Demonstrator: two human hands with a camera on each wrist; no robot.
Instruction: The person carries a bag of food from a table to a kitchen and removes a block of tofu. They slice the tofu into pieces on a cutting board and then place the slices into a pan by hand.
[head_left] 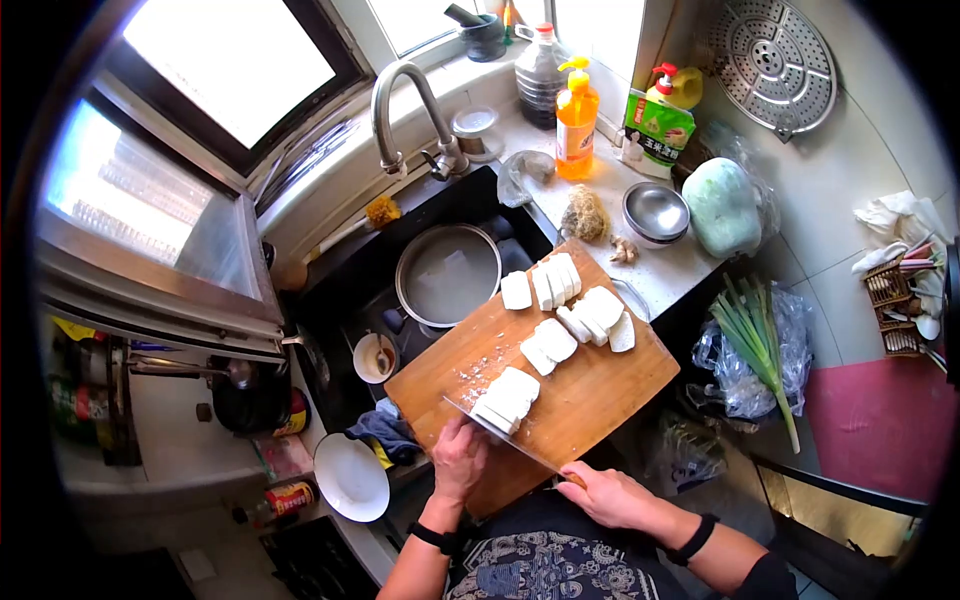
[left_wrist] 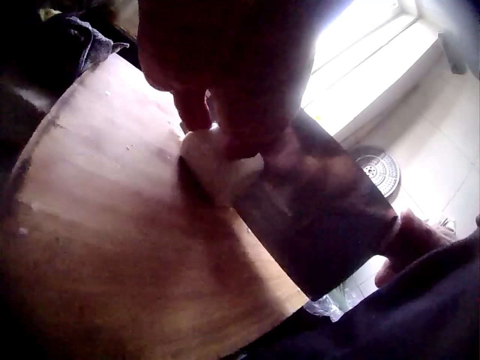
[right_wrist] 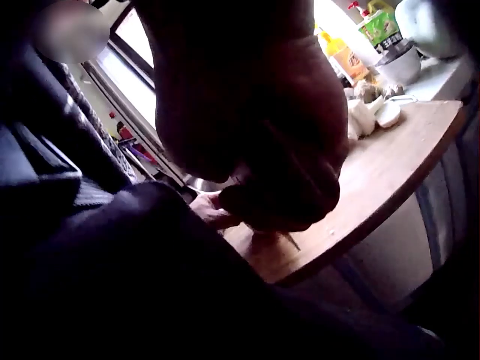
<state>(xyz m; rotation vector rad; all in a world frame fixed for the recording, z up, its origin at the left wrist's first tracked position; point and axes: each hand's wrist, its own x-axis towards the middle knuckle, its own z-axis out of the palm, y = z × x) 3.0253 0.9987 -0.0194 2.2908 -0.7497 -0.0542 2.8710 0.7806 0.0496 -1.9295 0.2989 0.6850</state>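
Observation:
A wooden cutting board (head_left: 610, 385) carries several groups of thick white slices (head_left: 587, 318) with rounded edges. My right hand (head_left: 605, 495) grips the wooden handle of a kitchen knife (head_left: 520, 452), whose broad blade (left_wrist: 300, 217) stands against the nearest group of slices (head_left: 508, 397). Just left of the blade, my left hand (head_left: 460, 458) bends its fingers down over a white piece (left_wrist: 217, 161) on the board and holds it. In the right wrist view, the right hand (right_wrist: 259, 135) is dark and hides most of the knife.
Beyond the board, a black sink (head_left: 345, 285) holds a metal pot (head_left: 447, 275) and a small bowl (head_left: 375, 358). A white bowl (head_left: 352, 477) is at left. On the counter stand an orange pump bottle (head_left: 576, 125), a metal bowl (head_left: 656, 211) and a wrapped pale-green melon (head_left: 722, 207). Leeks (head_left: 757, 340) lie right.

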